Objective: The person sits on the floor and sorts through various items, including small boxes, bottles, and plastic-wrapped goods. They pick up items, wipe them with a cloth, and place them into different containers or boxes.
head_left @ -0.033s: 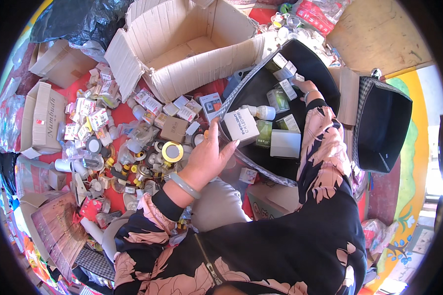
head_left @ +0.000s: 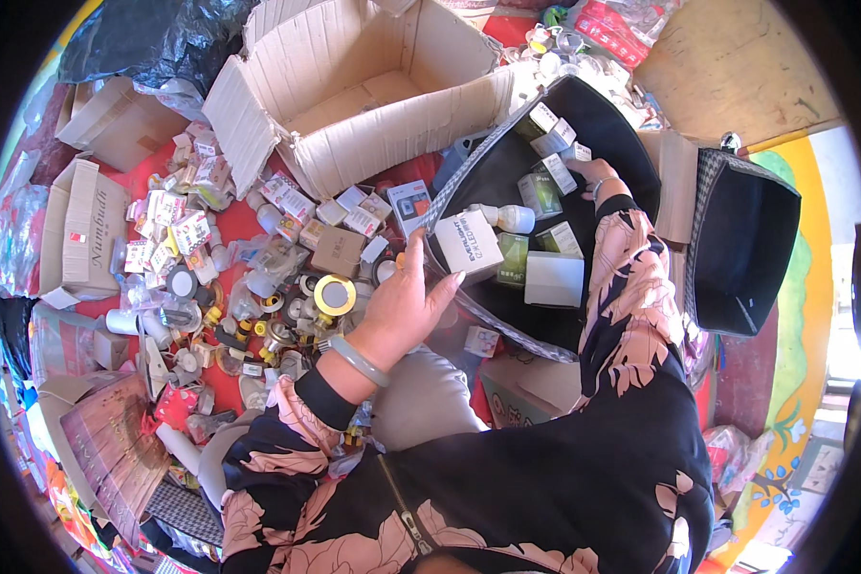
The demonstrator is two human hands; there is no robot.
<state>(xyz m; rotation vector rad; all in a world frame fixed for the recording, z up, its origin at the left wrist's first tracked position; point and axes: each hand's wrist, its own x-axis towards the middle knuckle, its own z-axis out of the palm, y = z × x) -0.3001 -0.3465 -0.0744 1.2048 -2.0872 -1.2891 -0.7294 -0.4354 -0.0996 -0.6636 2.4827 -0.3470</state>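
Observation:
My left hand (head_left: 402, 311) is at the near left rim of a black fabric bin (head_left: 610, 120) with a checkered outside. Its thumb and forefinger are spread apart, the thumb tip beside a white box (head_left: 468, 243). Inside the bin, my right hand (head_left: 598, 177) has its fingers stretched out next to a small white carton (head_left: 575, 152); some fingertips are hidden. Around it lie other small cartons (head_left: 553, 140), green-and-white boxes (head_left: 541, 195), a green box (head_left: 513, 259), a larger white box (head_left: 554, 279) and a white bulb (head_left: 516, 219).
A large open cardboard box (head_left: 383, 143) stands beyond the bin. To the left, small boxes (head_left: 167, 225) and loose lamp parts (head_left: 335, 295) cover a red cloth. A second black bin (head_left: 744, 244) stands at right, a cardboard carton (head_left: 84, 232) at far left.
My right hand has shifted slightly back from the small white carton, whose face now shows more. My left hand stays in place.

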